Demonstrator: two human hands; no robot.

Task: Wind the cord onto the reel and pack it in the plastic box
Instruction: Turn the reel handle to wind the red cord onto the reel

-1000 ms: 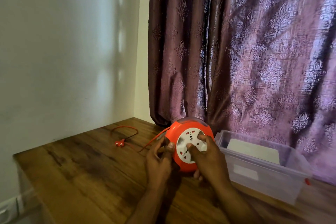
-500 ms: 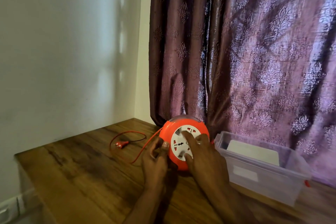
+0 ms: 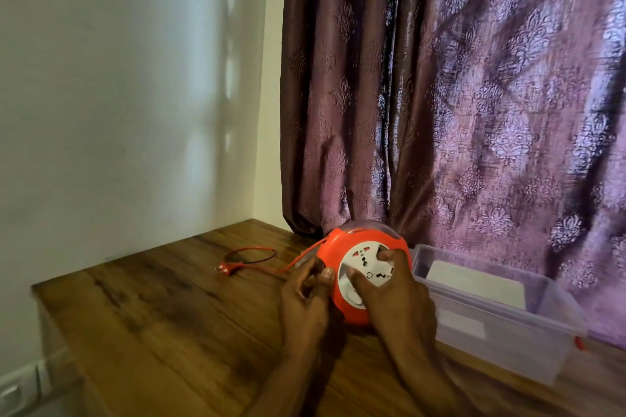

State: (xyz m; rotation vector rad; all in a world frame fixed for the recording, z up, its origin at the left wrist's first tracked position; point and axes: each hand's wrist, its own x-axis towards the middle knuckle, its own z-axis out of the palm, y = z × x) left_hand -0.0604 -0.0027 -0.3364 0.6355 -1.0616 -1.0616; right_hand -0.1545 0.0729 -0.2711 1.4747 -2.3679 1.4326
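Observation:
An orange cord reel (image 3: 342, 245) with a white socket face stands on edge on the wooden table (image 3: 162, 315). My left hand (image 3: 305, 301) grips its left rim. My right hand (image 3: 396, 294) presses on the white face, fingers spread over the sockets. The thin orange cord (image 3: 288, 266) runs from the reel's upper left out over the table in a loop to its plug (image 3: 225, 269). The clear plastic box (image 3: 501, 335) stands open just right of the reel, with a white sheet inside.
A purple patterned curtain (image 3: 457, 95) hangs right behind the reel and box. A white wall (image 3: 118, 95) borders the table on the left. The table's left edge drops off near a wall switch (image 3: 20, 386).
The white face has turned under my right hand. The loose cord has shortened and the plug has slid nearer to the reel. My left hand has stayed on the rim.

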